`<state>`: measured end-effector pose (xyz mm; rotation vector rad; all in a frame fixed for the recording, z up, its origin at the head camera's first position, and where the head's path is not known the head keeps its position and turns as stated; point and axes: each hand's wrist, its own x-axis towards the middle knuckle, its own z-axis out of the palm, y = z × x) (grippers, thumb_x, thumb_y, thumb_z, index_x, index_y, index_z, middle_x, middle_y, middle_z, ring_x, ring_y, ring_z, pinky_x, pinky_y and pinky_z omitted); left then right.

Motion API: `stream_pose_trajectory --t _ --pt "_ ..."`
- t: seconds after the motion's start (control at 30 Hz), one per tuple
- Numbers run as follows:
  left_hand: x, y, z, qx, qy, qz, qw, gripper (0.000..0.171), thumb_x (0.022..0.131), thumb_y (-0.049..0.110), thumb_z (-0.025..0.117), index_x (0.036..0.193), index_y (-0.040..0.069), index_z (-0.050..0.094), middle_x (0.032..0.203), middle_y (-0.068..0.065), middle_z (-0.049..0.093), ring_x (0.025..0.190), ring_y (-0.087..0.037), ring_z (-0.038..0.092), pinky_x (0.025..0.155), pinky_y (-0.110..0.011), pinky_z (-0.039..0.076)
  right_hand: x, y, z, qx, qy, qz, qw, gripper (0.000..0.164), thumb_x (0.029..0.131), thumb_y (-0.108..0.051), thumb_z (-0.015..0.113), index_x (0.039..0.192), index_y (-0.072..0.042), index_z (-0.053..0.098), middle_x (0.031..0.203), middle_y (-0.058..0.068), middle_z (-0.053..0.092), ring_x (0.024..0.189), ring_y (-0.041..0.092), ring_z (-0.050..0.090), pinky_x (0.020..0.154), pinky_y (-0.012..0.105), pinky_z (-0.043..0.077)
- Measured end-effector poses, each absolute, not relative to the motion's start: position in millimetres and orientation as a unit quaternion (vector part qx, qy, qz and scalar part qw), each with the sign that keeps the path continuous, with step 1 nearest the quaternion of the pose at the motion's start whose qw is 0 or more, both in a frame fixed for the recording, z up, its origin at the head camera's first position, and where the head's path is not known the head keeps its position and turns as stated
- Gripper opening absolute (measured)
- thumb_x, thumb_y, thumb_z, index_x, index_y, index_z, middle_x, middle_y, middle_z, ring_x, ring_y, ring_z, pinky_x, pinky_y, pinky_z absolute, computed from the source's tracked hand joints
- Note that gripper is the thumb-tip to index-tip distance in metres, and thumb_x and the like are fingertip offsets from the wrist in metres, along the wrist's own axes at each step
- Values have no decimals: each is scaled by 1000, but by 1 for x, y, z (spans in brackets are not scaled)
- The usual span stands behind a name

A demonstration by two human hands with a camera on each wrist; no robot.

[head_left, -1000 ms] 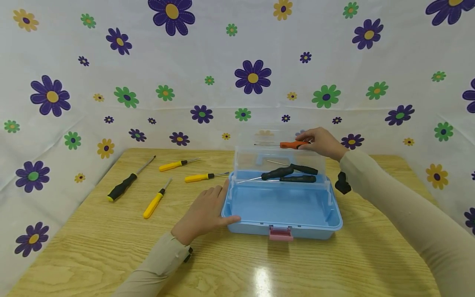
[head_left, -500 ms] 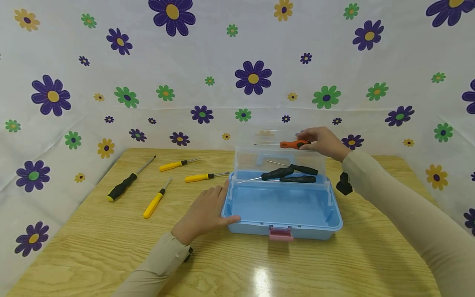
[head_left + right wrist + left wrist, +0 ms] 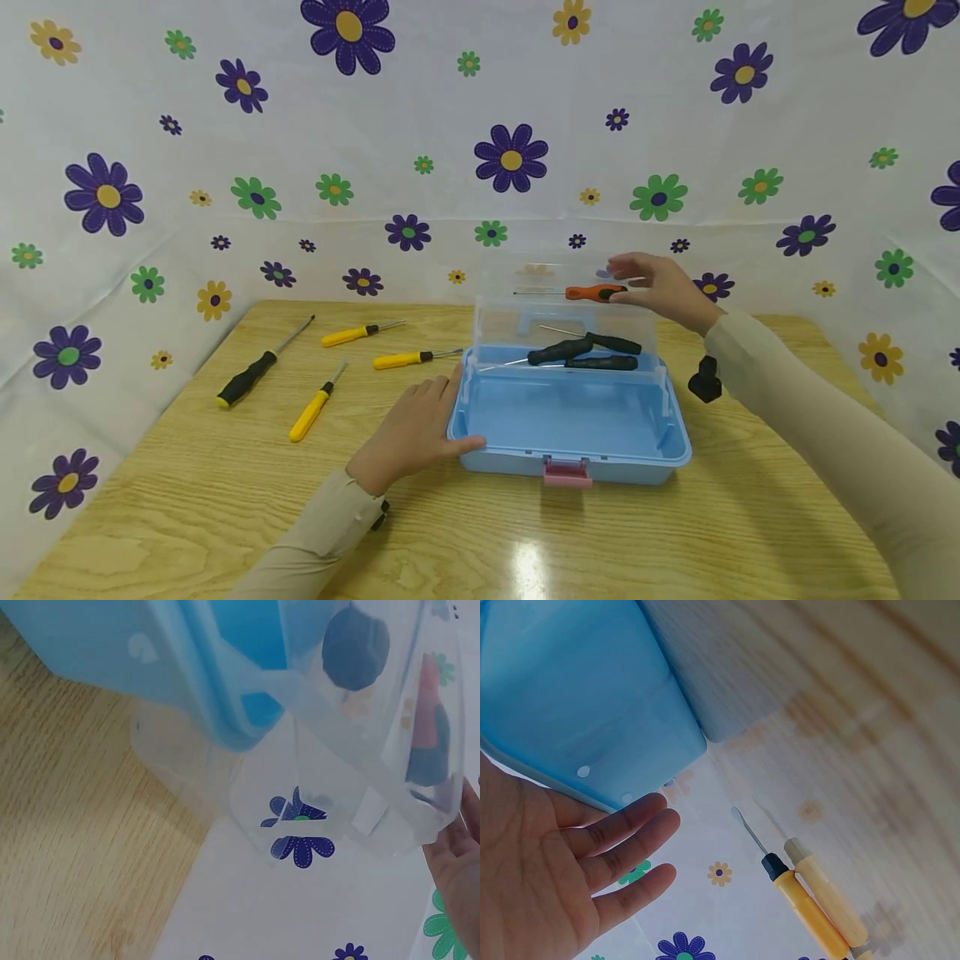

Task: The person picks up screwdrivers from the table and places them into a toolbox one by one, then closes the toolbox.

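Note:
A light-blue toolbox with a pink latch stands on the table, its clear trays raised. My left hand rests along the box's left rim, fingers straight, thumb over the front corner; the left wrist view shows its palm against the blue wall. An orange screwdriver with a black-patched handle lies in the upper clear tray, blade to the left. At its handle end is my right hand, fingers spread apart, thumb right by the handle. Black-handled screwdrivers lie in the lower tray.
Left of the box lie yellow screwdrivers, one close to its wall, another behind, a third nearer. A larger black screwdriver lies farther left. A flowered cloth hangs behind the wooden table.
My right hand has let go of the orange screwdriver, its fingers lifting and shifting slightly right. The screwdriver stays in the upper tray. My left hand has not moved.

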<state>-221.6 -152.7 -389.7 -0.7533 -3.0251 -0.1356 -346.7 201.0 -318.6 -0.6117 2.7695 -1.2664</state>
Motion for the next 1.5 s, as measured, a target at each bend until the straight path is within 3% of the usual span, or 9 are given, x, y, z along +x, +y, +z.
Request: stream_pose_trajectory --t 0.37,0.63,0.93,1.2,1.5 --pt "-222 -153 -390 -242 -969 -39 13 107 79 73 50 149 -1 16 131 -20 52 117 -32 54 102 -48 42 -306 212 -311 -198 901 -386 -19 79 85 -23 70 147 -5 24 151 20 28 136 40 32 110 57 28" --pt "-222 -153 -392 -237 -970 -48 9 107 79 72 51 149 -1 17 133 -20 52 119 -32 52 103 -48 41 -267 227 -323 -183 932 -311 -15 85 84 -33 70 148 -5 22 151 25 27 131 51 32 102 66 30" --pt "-222 -151 -391 -235 -971 -51 4 106 79 71 52 149 0 16 133 -20 51 119 -33 52 104 -48 40 -234 238 -353 -191 941 -279 27 96 81 -41 71 149 0 17 153 26 18 138 50 18 104 70 20" --pt "-221 -152 -392 -233 -971 -51 4 106 79 71 52 150 0 15 133 -20 51 120 -33 52 104 -48 40 -218 238 -374 -205 952 -227 33 102 76 -49 72 145 8 23 150 30 19 134 52 22 102 70 24" --pt "-223 -153 -394 -244 -969 -44 19 106 80 71 51 149 -1 17 130 -20 53 117 -32 54 102 -47 42 -208 238 -383 -214 958 -189 30 108 76 -57 68 146 8 17 150 32 19 134 52 24 102 68 26"
